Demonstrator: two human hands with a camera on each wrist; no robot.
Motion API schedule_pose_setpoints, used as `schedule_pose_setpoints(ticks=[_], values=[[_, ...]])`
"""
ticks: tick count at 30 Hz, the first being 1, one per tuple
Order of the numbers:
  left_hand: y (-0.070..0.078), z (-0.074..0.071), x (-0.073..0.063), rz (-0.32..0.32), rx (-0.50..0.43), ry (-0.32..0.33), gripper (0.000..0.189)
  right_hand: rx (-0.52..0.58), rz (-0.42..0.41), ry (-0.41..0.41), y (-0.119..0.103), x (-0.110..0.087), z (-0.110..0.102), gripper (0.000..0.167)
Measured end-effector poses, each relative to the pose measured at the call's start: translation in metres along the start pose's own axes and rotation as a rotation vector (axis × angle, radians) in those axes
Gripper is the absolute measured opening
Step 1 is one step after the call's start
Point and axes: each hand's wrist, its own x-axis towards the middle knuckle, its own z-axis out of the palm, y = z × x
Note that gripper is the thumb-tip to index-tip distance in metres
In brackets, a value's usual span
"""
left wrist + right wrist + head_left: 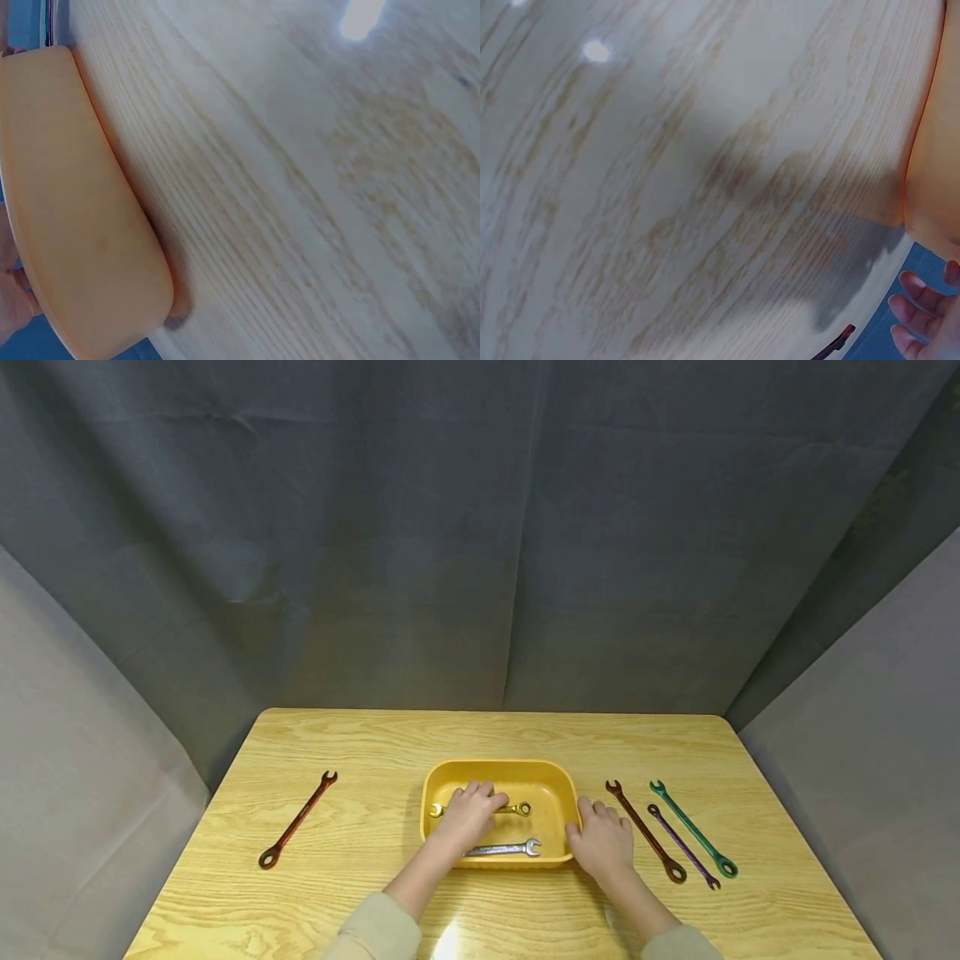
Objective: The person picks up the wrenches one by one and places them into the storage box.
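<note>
A yellow rectangular tray (555,777) stands at the middle of the table, with a gold-yellow combination wrench (517,809) and a silver wrench (506,849) inside. My left hand (467,817) reaches over the near rim and holds the gold-yellow wrench around its middle, covering part of its shaft. In the left wrist view the tray's outer wall (90,210) hides most of that hand's work. At the tray's right end rests my right hand (603,839), its thumb at the rim. The right wrist view has its fingers (922,315) loosely extended beside the tray wall (934,187).
Right of the tray lie a dark red wrench (647,832), a purple wrench (684,847) and a green wrench (696,828). One red wrench (300,821) lies far left on the wooden table (360,743). Grey cloth (420,568) hangs behind the table.
</note>
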Motion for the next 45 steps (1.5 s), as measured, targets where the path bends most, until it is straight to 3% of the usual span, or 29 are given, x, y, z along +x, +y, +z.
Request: schedule_pose_setpoints(ticks=[24,34,45], values=[[0.001,0.019,-0.002,0.02,0.004,-0.01,0.033,0.001,0.003,0.006,0.0,0.001,0.0,0.035],[-0.001,0.022,0.0,-0.01,-0.053,-0.113,0.035,0.003,0.009,-0.002,-0.001,0.001,0.0,0.038],[-0.002,0.025,0.001,-0.01,-0.078,-0.152,0.036,0.007,0.01,0.003,-0.001,0.0,0.0,0.038]])
